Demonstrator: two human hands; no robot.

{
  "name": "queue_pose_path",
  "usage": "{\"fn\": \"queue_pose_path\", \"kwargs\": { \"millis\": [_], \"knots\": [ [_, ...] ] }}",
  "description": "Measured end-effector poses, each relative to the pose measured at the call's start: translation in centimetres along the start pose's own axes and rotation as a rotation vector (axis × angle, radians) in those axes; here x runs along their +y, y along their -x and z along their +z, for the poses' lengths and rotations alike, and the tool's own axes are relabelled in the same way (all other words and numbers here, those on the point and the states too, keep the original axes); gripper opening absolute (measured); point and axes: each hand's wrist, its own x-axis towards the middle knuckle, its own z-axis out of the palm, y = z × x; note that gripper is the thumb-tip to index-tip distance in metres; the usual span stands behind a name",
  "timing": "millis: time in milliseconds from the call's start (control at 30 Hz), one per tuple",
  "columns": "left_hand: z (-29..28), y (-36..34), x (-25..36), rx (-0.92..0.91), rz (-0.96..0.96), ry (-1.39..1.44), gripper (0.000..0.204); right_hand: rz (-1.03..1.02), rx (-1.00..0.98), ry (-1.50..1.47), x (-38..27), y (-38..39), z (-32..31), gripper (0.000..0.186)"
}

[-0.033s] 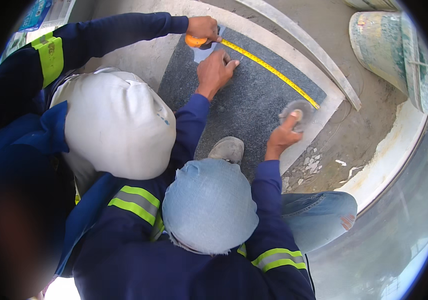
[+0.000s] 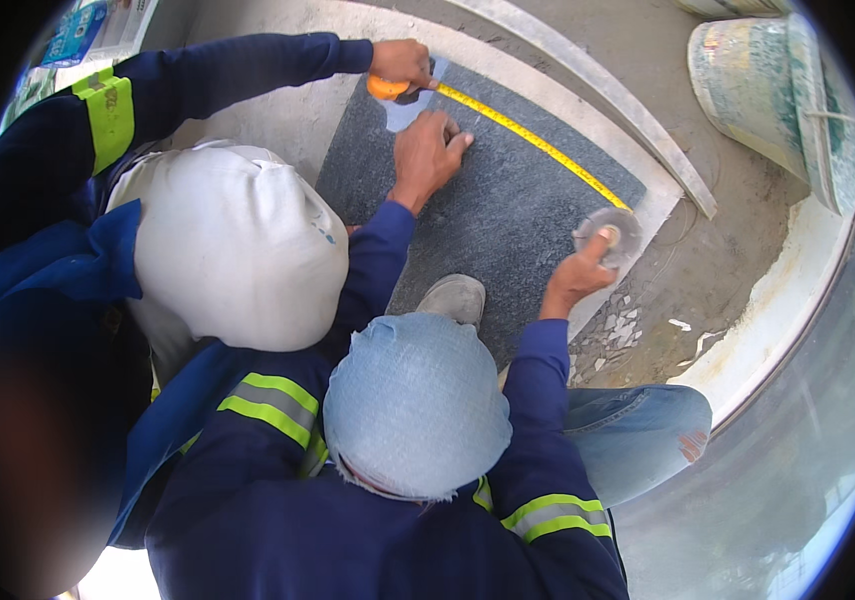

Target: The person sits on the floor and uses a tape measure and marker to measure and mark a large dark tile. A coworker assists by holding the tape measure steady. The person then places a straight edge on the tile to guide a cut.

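Note:
Neither of my own hands is in view. Two co-workers in navy sleeves crouch over a dark grey stone slab (image 2: 488,190). The one with a white head covering (image 2: 238,245) holds an orange tape measure (image 2: 387,88) at the slab's far left corner. Its yellow blade (image 2: 538,143) stretches along the far edge to the right corner. The co-worker in a light blue head covering (image 2: 418,405) has a left hand (image 2: 428,158) resting near the tape case. Their right hand (image 2: 578,275) grips a round grey disc (image 2: 631,236), which touches or nearly touches the tape's end.
A long pale straight bar (image 2: 598,85) lies beyond the slab. At the far right is a stained bucket (image 2: 753,100). Broken chips (image 2: 623,330) litter the ground by the slab's right edge. A shoe (image 2: 455,298) stands against the slab. A dark blurred shape covers the lower left.
The co-worker's right hand and the disc have moved a little to the right, toward the tape's end. The tape still spans the slab, and the view has shifted slightly.

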Motion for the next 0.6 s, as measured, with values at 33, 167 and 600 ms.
{"fn": "queue_pose_path", "kwargs": {
  "millis": [33,167,600],
  "knots": [
    [0.6,1.7,-0.2,0.026,0.067,0.013,0.025,-0.019,0.135,-0.044,0.3,-2.3,-1.1,0.047],
    [-0.3,5.2,2.7,-0.036,0.117,0.246,0.014,0.321,0.454,-0.218,3.2,-7.9,-5.2,0.054],
    [-3.7,-10.0,15.7,0.274,0.266,-0.110,0.059,0.770,0.254,-0.495,12.5,-13.0,-16.1,0.055]
  ]
}}
